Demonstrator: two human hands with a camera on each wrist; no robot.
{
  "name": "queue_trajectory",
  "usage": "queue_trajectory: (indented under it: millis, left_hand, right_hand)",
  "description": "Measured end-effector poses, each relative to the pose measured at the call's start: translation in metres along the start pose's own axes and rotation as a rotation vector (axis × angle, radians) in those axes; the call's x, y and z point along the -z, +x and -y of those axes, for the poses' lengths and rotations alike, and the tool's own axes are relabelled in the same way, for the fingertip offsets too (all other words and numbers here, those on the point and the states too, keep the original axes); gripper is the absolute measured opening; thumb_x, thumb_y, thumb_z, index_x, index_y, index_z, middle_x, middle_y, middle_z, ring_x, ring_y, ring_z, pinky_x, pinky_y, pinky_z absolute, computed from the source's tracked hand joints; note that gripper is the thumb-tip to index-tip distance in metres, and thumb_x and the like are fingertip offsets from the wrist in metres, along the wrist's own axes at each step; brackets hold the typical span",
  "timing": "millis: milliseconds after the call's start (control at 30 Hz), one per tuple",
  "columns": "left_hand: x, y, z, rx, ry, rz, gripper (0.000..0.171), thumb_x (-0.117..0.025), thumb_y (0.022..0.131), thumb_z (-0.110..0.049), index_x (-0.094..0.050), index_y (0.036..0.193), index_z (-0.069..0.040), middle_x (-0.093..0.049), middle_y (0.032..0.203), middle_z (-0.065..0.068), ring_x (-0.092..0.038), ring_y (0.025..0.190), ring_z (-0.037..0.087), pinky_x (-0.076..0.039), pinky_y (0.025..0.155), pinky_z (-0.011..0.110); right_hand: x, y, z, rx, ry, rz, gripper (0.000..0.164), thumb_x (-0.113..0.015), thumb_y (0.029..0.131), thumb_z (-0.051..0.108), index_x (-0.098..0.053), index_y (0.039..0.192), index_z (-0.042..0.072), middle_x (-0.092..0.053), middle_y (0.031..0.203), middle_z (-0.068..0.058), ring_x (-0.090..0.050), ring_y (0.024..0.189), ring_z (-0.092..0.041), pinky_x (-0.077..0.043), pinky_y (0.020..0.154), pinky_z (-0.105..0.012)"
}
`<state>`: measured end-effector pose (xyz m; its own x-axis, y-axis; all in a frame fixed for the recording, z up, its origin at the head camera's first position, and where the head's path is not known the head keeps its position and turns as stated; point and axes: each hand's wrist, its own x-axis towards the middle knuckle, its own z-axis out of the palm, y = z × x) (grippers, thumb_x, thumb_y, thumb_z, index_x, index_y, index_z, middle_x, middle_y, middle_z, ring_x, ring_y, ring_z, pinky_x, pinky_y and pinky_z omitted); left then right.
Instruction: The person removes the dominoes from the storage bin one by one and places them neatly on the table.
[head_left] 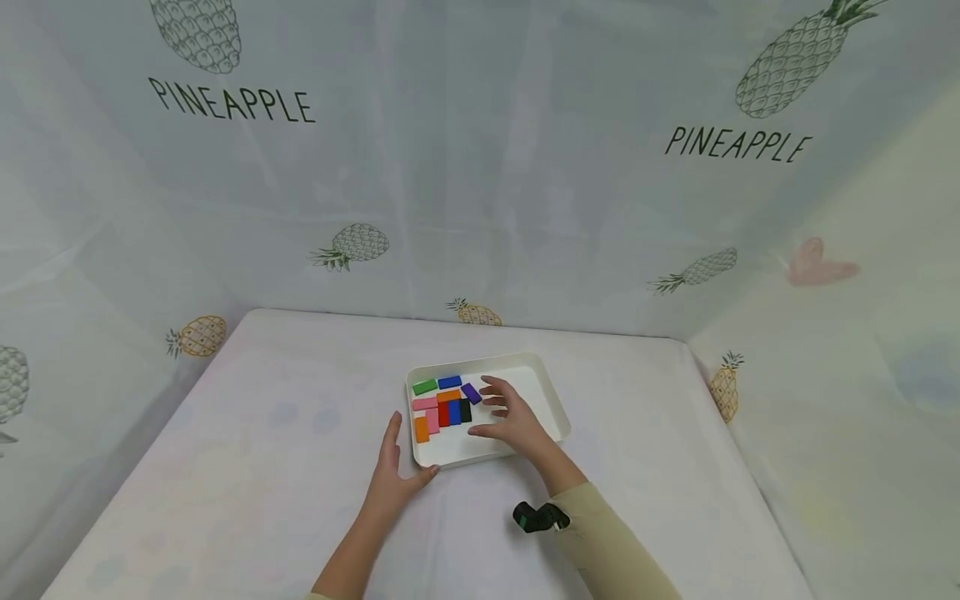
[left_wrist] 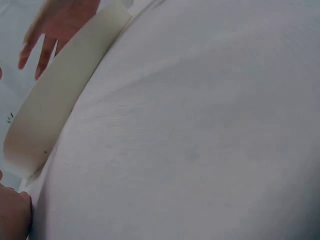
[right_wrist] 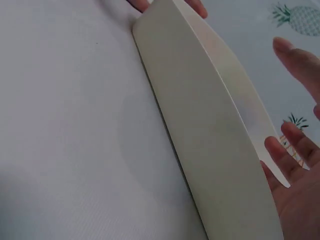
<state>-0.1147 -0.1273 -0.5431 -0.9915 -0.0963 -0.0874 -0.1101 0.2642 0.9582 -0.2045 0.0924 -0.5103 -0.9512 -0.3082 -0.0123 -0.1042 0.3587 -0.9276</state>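
A shallow white tray (head_left: 517,375) lies on the table, with small coloured blocks grouped in its left part. My left hand (head_left: 390,483) is at the tray's near left corner, thumb at the front edge and straight fingers along the left side. Over the tray's middle, my right hand (head_left: 517,423) has its fingers spread and slightly bent, with nothing between them. Its fingertips are close to a tilted purple block (head_left: 471,393). Left of that are a black block (head_left: 466,410), a red block (head_left: 444,414) and an orange block (head_left: 448,396). In the right wrist view the tray's wall (right_wrist: 200,115) partly hides the hand.
A green block (head_left: 424,387) and a blue block (head_left: 450,382) lie along the tray's far side, and pink blocks (head_left: 432,420) at the left. White cloth (head_left: 247,467) covers the table. A black wrist device (head_left: 540,517) sticks out beside the right sleeve (head_left: 607,542). Pineapple-print curtains (head_left: 480,167) stand behind.
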Motion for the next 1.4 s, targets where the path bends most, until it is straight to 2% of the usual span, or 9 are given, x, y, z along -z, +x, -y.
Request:
queue_trajectory:
  millis: [133,267,367,500,700,867,1400]
  left_hand:
    - [-0.007,-0.002,0.008,-0.011,0.024,-0.017,0.106,-0.085,0.075,-0.017,-0.017,0.157,-0.020,-0.021,0.159,0.012,-0.032,0.139,0.039,-0.040,0.102,0.049]
    - [-0.008,-0.001,0.015,-0.050,0.072,-0.042,0.098,-0.084,0.076,-0.015,-0.026,0.155,-0.018,-0.032,0.155,0.010,-0.039,0.136,0.031,-0.043,0.101,0.044]
    - [-0.008,0.001,0.018,-0.076,0.075,-0.051,0.092,-0.082,0.078,-0.013,-0.031,0.153,-0.017,-0.035,0.154,0.008,-0.039,0.136,0.028,-0.042,0.102,0.042]
    - [-0.007,0.001,0.021,-0.097,0.085,-0.063,0.083,-0.081,0.080,-0.013,-0.037,0.150,-0.015,-0.037,0.153,0.005,-0.040,0.136,0.025,-0.043,0.101,0.040]
    - [-0.009,0.001,0.021,-0.147,0.073,-0.077,0.077,-0.080,0.081,-0.012,-0.042,0.148,-0.012,-0.040,0.151,0.005,-0.041,0.136,0.026,-0.044,0.099,0.038]
    - [-0.009,0.002,0.021,-0.121,0.075,-0.076,0.074,-0.080,0.081,-0.011,-0.045,0.146,-0.013,-0.039,0.152,0.002,-0.040,0.136,0.024,-0.044,0.099,0.037]
    - [-0.010,0.004,0.022,-0.107,0.090,-0.074,0.071,-0.080,0.081,-0.012,-0.047,0.145,-0.014,-0.037,0.153,0.000,-0.039,0.137,0.022,-0.044,0.100,0.035]
  right_hand:
    - [-0.002,0.012,-0.005,-0.026,-0.034,0.041,0.080,-0.085,0.076,0.014,-0.043,0.144,0.014,-0.053,0.131,-0.013,-0.052,0.116,-0.029,-0.045,0.100,-0.046]
    - [-0.003,0.024,-0.013,-0.026,-0.100,0.062,0.073,-0.086,0.075,0.017,-0.050,0.138,0.012,-0.056,0.118,-0.010,-0.053,0.103,-0.024,-0.049,0.092,-0.038]
    - [-0.004,0.030,-0.018,-0.060,-0.156,0.074,0.068,-0.087,0.074,0.019,-0.055,0.134,0.013,-0.054,0.108,-0.007,-0.051,0.093,-0.021,-0.050,0.082,-0.031]
    - [-0.005,0.035,-0.023,-0.112,-0.205,0.095,0.061,-0.086,0.075,0.020,-0.059,0.129,0.015,-0.052,0.101,-0.005,-0.048,0.088,-0.021,-0.046,0.074,-0.029]
    - [-0.006,0.041,-0.027,-0.116,-0.274,0.105,0.054,-0.085,0.076,0.018,-0.062,0.125,0.017,-0.051,0.099,-0.005,-0.046,0.092,-0.023,-0.045,0.078,-0.033]
    - [-0.011,0.047,-0.031,-0.110,-0.338,0.102,0.053,-0.086,0.075,0.017,-0.063,0.123,0.017,-0.051,0.100,-0.004,-0.046,0.093,-0.022,-0.046,0.081,-0.035]
    - [-0.018,0.048,-0.027,-0.152,-0.386,0.043,0.051,-0.087,0.074,0.016,-0.067,0.121,0.018,-0.053,0.100,-0.004,-0.049,0.093,-0.022,-0.047,0.083,-0.036]
